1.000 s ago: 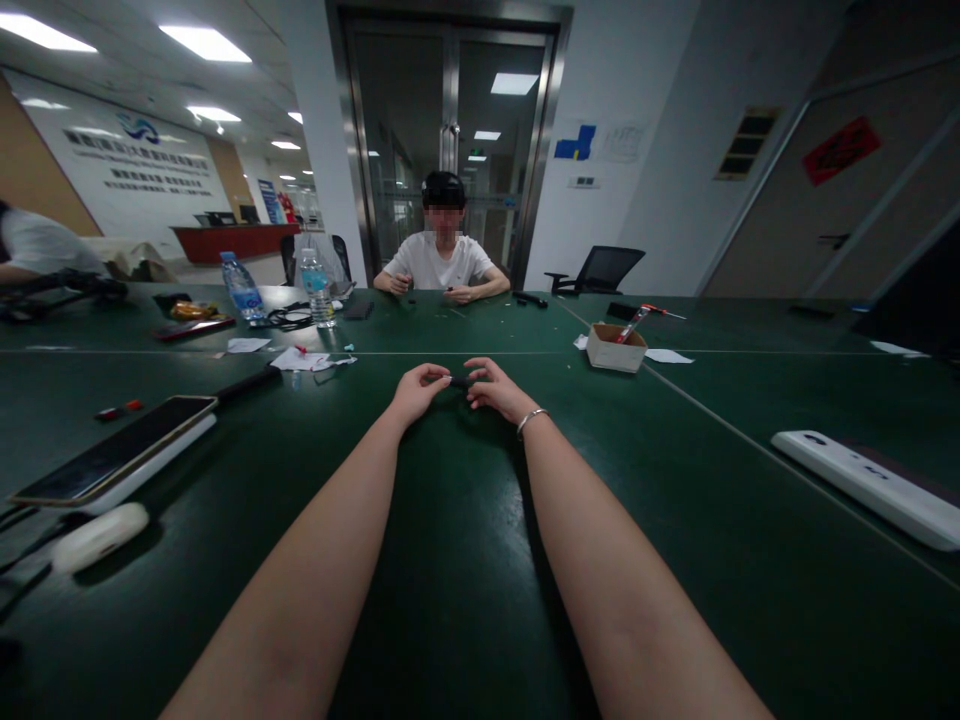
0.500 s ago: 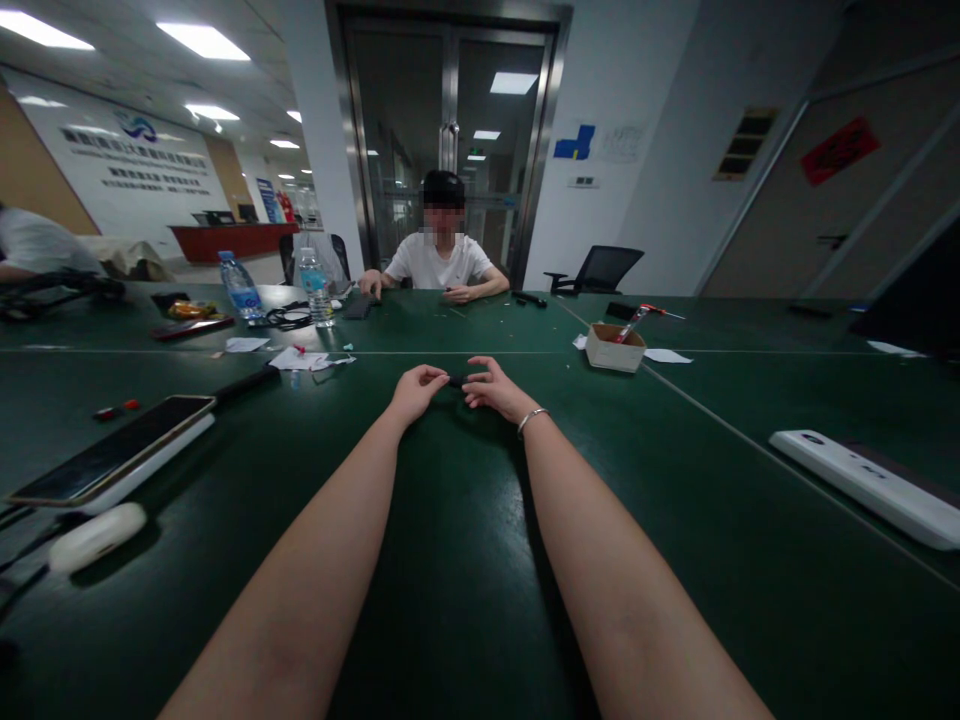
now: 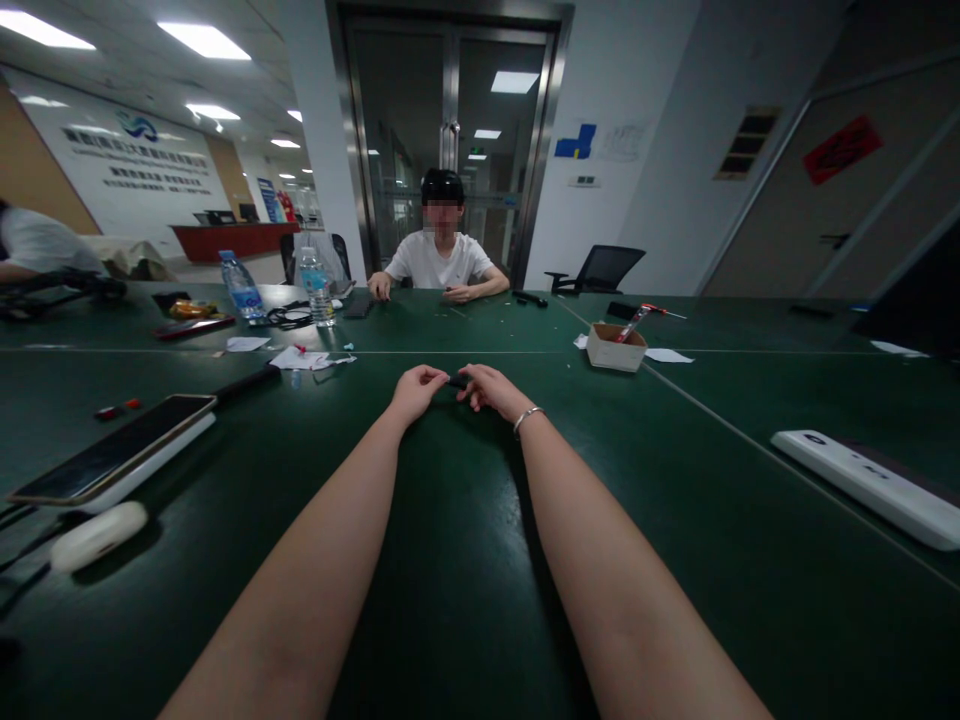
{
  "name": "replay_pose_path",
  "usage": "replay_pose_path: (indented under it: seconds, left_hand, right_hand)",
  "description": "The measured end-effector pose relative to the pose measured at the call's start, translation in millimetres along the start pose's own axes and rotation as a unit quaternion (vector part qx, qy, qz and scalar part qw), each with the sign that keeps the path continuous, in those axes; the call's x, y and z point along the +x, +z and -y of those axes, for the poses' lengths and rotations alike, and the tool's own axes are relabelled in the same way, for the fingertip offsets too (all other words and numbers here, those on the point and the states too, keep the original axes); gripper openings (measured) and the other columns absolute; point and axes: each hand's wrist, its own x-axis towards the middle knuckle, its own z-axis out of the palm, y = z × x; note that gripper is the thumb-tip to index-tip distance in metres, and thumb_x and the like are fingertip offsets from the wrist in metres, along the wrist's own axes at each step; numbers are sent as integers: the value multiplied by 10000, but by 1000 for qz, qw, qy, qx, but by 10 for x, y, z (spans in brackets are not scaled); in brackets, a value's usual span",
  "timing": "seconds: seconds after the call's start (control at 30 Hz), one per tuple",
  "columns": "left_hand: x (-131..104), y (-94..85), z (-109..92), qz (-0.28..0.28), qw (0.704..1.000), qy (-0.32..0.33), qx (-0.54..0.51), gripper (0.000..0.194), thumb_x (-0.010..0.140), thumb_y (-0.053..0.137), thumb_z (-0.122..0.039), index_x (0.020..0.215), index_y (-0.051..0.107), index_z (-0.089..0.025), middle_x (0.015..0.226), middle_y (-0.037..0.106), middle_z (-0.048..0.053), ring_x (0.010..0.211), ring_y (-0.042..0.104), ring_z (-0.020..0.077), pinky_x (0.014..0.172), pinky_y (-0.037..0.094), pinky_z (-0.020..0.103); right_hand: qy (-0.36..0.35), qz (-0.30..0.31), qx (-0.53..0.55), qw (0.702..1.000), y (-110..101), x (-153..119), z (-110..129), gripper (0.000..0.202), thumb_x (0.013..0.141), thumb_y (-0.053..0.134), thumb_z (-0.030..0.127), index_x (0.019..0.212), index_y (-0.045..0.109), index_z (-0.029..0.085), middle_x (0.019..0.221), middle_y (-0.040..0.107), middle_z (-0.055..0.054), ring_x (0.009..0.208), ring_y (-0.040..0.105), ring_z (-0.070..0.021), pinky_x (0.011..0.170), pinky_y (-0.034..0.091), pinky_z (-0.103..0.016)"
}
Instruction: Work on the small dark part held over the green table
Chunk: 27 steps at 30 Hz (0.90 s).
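A small black object [image 3: 457, 381] is held between my two hands, just above the green table [image 3: 450, 560]. My left hand [image 3: 417, 393] pinches its left end between thumb and fingertips. On the other side my right hand [image 3: 491, 390], with a silver bracelet at the wrist, has its fingers curled at the object's right end. What exactly the object is, I cannot make out at this size.
Left are a phone [image 3: 120, 445] on a white block, a white rounded device [image 3: 99, 537], paper scraps [image 3: 300, 360] and bottles [image 3: 315, 287]. Right are a small box [image 3: 615, 348] and a white device [image 3: 862, 485]. A person [image 3: 442, 255] sits opposite.
The fingers of my right hand have drawn in and closed at the black object. My left hand has stayed in place. The person opposite has moved one hand slightly.
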Motion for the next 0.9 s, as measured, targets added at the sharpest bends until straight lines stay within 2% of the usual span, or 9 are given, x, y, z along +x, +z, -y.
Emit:
replay_pose_path:
  seconds: [0.07,0.13,0.3,0.4,0.53,0.67,0.77,0.83,0.9]
  left_hand:
    - [-8,2,-12,-2,1000,-4,1,204,693,678,-336,786,662,-155,733,669,44,722,597,162,717,461,303]
    - [-16,5,-23,-5,1000,-8,1,207,693,677,-340,784,660,-155,731,671,45,715,596,161,702,462,299]
    - [-22,5,-31,-1,1000,-7,-1,213,697,674,-348,786,654,-156,742,679,52,717,598,161,692,467,296]
    - [-21,3,-34,0,1000,-13,-1,203,705,668,-342,795,651,-162,754,683,51,722,603,160,697,470,296]
    - [-31,5,-62,1,1000,-27,-5,190,721,657,-335,807,642,-165,774,691,53,722,609,159,704,475,299]
    - [-41,5,-82,4,999,-34,-3,192,718,665,-335,803,636,-165,773,691,53,731,613,163,706,476,301]
    - [-41,1,-76,5,999,-30,-9,180,721,660,-321,800,635,-162,765,687,51,724,612,160,703,477,300]
    - [-42,-1,-74,5,999,-30,-13,182,719,663,-322,800,635,-160,759,686,52,718,609,159,695,478,299]
    - [-44,-5,-82,6,999,-30,-13,193,720,664,-331,805,638,-160,756,687,54,719,608,160,686,478,296]
  right_hand:
    - [-17,-5,4,1000,4,-10,7,209,867,552,176,1069,497,176,715,612,10,414,539,-58,390,452,-158]
    - [-31,-16,27,999,0,-20,8,385,799,611,96,1127,451,221,757,602,36,474,595,-70,428,481,-161]
    - [7,-6,15,1000,8,19,-10,167,943,470,314,1011,486,162,647,613,-13,423,561,-84,398,459,-173]
    - [-12,-11,-7,1000,12,30,-24,96,915,514,240,970,497,164,673,608,-3,400,534,-66,368,428,-155]
    - [-37,-25,49,998,-12,7,-32,379,791,650,151,1089,427,229,808,591,30,502,617,-79,435,493,-167]
    - [4,-13,30,999,-9,24,-31,207,916,514,325,1049,456,177,681,609,-1,458,586,-85,421,484,-168]
    - [-15,-5,11,1000,-3,29,-37,179,889,551,224,1045,474,179,679,619,9,431,558,-69,392,458,-150]
    - [-41,-12,33,999,-9,21,-45,349,806,631,128,1091,451,217,737,613,41,429,556,-55,398,469,-151]
    - [-45,-19,54,997,-17,17,-52,397,787,657,136,1108,444,230,751,601,52,431,559,-52,410,484,-157]
